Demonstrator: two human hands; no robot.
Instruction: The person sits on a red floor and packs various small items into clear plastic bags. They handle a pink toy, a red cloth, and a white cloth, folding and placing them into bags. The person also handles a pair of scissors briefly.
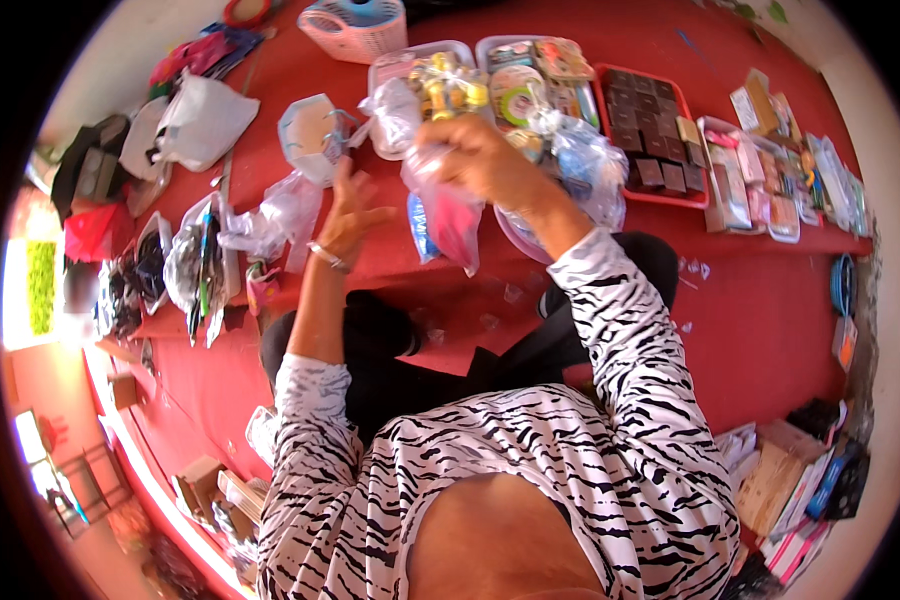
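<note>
My right hand (485,165) is closed around the gathered top of a clear plastic bag (454,225), which hangs down with something bright pink inside. My left hand (348,212) is raised to the left of the bag, fingers spread and holding nothing. Beyond its fingertips lies a pale, many-sided object with light blue edges (313,138). A blue packet (421,230) shows beside the hanging bag. Past my right hand, a tray with yellow-topped items (440,85) is partly covered by knotted clear bags (395,112).
At right are a red tray of dark boxes (653,120) and a bin of small packets (755,175). A pink basket (355,28) stands at the back. White bags (205,120) and crumpled clear plastic (280,220) lie left. Cartons (775,480) sit lower right.
</note>
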